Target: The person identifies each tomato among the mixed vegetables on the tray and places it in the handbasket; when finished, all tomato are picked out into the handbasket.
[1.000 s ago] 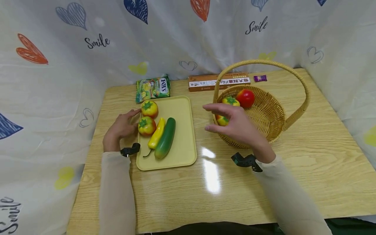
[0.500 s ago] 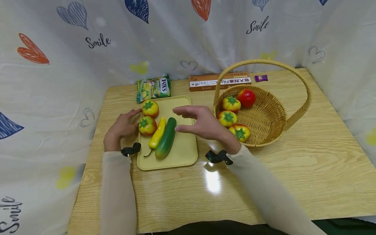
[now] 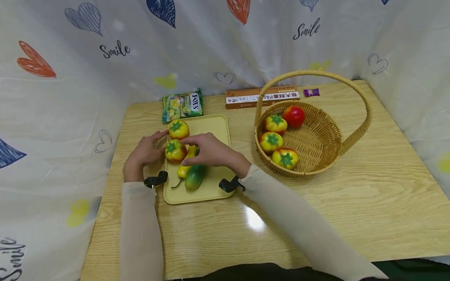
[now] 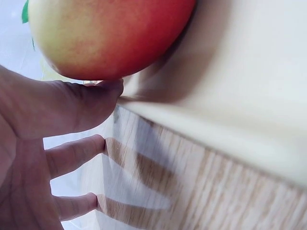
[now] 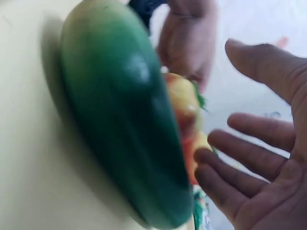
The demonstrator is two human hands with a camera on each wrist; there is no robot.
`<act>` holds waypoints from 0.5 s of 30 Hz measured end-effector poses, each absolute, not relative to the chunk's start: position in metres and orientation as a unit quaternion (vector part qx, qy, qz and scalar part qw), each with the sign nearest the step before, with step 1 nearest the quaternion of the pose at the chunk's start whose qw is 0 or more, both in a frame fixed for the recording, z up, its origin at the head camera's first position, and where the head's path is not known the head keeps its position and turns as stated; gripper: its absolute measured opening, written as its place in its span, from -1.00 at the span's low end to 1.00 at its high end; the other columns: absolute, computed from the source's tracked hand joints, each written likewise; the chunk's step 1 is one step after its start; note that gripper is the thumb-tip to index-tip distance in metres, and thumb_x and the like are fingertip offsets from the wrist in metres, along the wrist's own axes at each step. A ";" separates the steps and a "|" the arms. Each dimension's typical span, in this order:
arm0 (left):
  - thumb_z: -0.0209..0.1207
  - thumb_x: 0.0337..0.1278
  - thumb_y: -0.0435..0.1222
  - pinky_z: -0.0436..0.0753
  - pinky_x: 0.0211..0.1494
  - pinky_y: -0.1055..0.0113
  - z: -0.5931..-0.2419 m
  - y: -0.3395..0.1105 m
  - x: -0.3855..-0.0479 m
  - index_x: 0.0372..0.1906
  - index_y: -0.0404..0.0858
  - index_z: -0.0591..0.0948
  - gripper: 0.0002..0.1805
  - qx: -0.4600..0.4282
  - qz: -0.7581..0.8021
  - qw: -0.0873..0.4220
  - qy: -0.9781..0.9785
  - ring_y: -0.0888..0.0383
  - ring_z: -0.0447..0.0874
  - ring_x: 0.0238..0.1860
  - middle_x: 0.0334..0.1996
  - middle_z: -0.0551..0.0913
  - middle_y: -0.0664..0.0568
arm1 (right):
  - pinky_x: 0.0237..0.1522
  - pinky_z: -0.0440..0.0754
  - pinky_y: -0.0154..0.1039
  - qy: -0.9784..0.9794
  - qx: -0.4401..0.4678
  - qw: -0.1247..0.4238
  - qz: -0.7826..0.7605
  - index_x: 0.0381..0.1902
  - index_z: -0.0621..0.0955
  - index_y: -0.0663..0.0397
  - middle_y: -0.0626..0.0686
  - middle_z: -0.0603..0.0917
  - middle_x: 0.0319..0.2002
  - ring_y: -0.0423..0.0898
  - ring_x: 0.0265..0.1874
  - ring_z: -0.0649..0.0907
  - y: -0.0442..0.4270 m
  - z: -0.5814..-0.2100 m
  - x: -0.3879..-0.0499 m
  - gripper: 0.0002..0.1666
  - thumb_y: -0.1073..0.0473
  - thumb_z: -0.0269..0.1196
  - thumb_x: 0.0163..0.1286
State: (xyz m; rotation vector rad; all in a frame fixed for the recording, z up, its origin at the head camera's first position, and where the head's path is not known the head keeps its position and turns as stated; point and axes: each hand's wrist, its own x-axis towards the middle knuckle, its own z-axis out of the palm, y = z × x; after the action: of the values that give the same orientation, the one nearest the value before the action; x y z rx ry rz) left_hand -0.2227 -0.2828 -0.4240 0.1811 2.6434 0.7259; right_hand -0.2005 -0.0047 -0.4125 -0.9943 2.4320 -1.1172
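My left hand (image 3: 143,153) rests at the left edge of the yellow tray (image 3: 221,171), its thumb against the nearer yellow-red fruit with a green leafy top (image 3: 175,151). Seen from the left wrist, the thumb touches or nearly touches that fruit (image 4: 115,38), other fingers spread by the tray rim. A second such fruit (image 3: 178,129) lies behind it. Above the yellow pepper (image 3: 184,171) and green cucumber (image 3: 195,177), my right hand (image 3: 211,151) reaches over, thumb and fingers apart. In the right wrist view it holds nothing beside the cucumber (image 5: 124,115).
A wicker basket (image 3: 335,146) with a tall handle stands right of the tray, holding several yellow-red fruits and a red one (image 3: 294,116). Along the back lie a green candy bag (image 3: 183,105), a long pasta box (image 3: 246,99) and a small purple packet (image 3: 311,92).
From over the basket, my right hand has moved left across the table to above the tray, near the fruit. My left hand has stayed in place.
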 end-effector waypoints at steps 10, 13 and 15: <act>0.06 0.54 -0.33 -0.21 0.77 -0.45 -0.425 -0.284 -0.223 0.78 -0.13 0.19 -0.21 0.069 0.265 0.188 0.943 -0.57 -0.19 0.73 0.75 0.02 -0.42 | 0.18 0.70 -0.23 0.880 -0.346 0.091 -0.313 0.39 0.65 0.06 -0.02 0.80 0.15 -0.13 0.04 0.73 -0.042 -0.423 -0.209 -0.30 -0.14 0.53 0.44; 0.07 0.55 -0.33 -0.22 0.78 -0.43 -0.425 -0.284 -0.223 0.78 -0.15 0.18 -0.21 0.070 0.269 0.189 0.942 -0.56 -0.19 0.73 0.75 0.02 -0.42 | 0.11 0.71 -0.23 0.887 -0.325 0.081 -0.317 0.33 0.67 0.01 -0.05 0.80 0.06 -0.13 -0.03 0.73 -0.049 -0.425 -0.209 -0.36 -0.15 0.53 0.44; 0.08 0.57 -0.32 -0.21 0.77 -0.44 -0.425 -0.284 -0.223 0.79 -0.15 0.17 -0.22 0.067 0.269 0.192 0.941 -0.58 -0.22 0.73 0.75 0.01 -0.42 | 0.06 0.72 -0.24 0.891 -0.309 0.075 -0.323 0.30 0.68 0.01 -0.06 0.80 0.01 -0.13 -0.08 0.72 -0.054 -0.426 -0.208 -0.36 -0.17 0.53 0.42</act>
State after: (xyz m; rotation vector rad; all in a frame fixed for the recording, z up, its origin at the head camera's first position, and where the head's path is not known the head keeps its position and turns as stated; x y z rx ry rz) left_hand -0.2228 -0.2844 -0.4246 0.1892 2.6434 0.7560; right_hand -0.2080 -0.0538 -0.4263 -0.9264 2.6731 -0.9700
